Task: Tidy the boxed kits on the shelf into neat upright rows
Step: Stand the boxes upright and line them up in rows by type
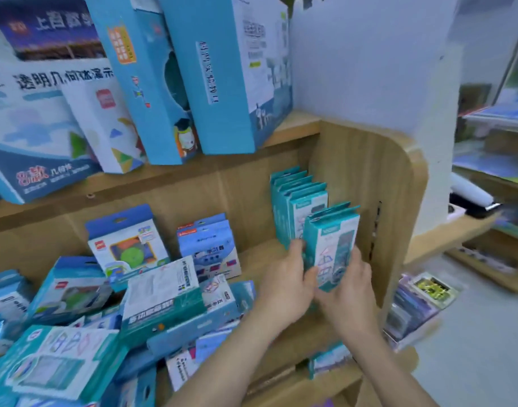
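In the head view, the only one there is, both hands are closed on a teal kit [331,245] at the right end of the lower shelf [259,255]. The left hand [284,284] curls round the kit's lower left edge, thumb on the front face. The right hand [350,289] cups its lower right corner from beneath, thumb up the right edge. The kit stands on its short end with its long axis near upright, top leaning a little right, printed face and clear window toward the camera. The row [293,201] of matching kits lies just behind it and to its left, further into the shelf. These are packed face to back and upright, and the left fingertips reach about to the frontmost one. The kit sits between that row and the wooden side panel [354,177], nearer the row. The left hand is the one closer to the row, the right hand closer to the panel. I judge the coming move to be a short push back and left to seat the kit flush as the new front of the row. Its top shows a doubled edge, so it may be two kits held together; blur leaves that unsure. A loose pile [163,304] of kits lies well to the left, not yet sorted.
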A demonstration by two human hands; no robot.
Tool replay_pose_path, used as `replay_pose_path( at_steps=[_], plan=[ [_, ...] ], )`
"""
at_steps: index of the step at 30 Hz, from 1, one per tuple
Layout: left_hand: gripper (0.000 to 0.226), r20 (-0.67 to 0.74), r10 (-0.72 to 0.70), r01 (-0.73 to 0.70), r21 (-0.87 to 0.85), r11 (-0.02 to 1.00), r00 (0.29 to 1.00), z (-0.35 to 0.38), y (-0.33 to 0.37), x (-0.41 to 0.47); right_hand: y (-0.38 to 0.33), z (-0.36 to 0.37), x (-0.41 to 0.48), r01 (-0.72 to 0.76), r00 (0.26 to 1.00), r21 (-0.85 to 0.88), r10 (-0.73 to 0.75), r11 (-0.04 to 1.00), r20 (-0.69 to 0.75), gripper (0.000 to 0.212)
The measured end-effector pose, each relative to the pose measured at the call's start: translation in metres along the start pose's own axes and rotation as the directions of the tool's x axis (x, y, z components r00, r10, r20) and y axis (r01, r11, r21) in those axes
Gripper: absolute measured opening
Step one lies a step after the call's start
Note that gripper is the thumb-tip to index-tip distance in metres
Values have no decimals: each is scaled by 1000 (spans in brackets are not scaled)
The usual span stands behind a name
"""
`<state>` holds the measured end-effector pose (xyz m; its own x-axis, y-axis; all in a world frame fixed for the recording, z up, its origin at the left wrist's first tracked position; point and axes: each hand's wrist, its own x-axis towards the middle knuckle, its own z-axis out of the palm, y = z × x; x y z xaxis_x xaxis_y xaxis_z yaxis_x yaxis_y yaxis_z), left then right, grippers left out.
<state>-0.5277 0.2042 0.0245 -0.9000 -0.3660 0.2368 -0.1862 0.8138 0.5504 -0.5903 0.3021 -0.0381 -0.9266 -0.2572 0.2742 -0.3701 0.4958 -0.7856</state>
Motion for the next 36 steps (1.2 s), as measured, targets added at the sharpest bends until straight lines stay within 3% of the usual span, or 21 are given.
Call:
replay_pose_path(
  at_steps=[2, 6, 11, 17, 21, 24, 27, 31, 36],
  plan=[
    [37, 74, -86, 96, -139, 986, 993, 14, -3, 17, 19, 7, 13, -50, 999, -22, 50, 998, -4, 104],
    [67, 93, -161, 178, -206, 962, 983, 29, -10, 47, 29, 20, 35, -23, 999, -39, 25, 999, 45, 93],
    [100, 88, -240, 254, -437, 863, 967, 42, -12, 66, 29, 34, 52, -2, 995, -29, 5, 1000, 97, 86],
    [71, -188, -243, 212, -174, 962, 952, 52, -16, 85, 28, 31, 53, 1, 991, -138, 17, 990, 134, 93],
    [54, -190, -269, 279, 31, 960, 944, 56, -20, 90, 31, 27, 46, 105, 985, -180, -78, 978, 153, 90],
    [59, -152, -303, 331, 219, 918, 941, 69, -16, 93, 32, 27, 46, 165, 977, -137, -143, 977, 158, 85],
    [63, -99, -337, 350, 186, 918, 936, 82, -18, 96, 36, 25, 48, 194, 971, -100, -177, 976, 158, 86],
    [52, 42, -298, 286, 184, 940, 954, 80, -30, 89, 38, 22, 51, 207, 966, -43, -198, 977, 166, 85],
    [46, 36, -292, 290, 52, 956, 956, 65, -30, 80, 33, 13, 53, 268, 957, -4, -266, 963, 117, 80]
  ],
)
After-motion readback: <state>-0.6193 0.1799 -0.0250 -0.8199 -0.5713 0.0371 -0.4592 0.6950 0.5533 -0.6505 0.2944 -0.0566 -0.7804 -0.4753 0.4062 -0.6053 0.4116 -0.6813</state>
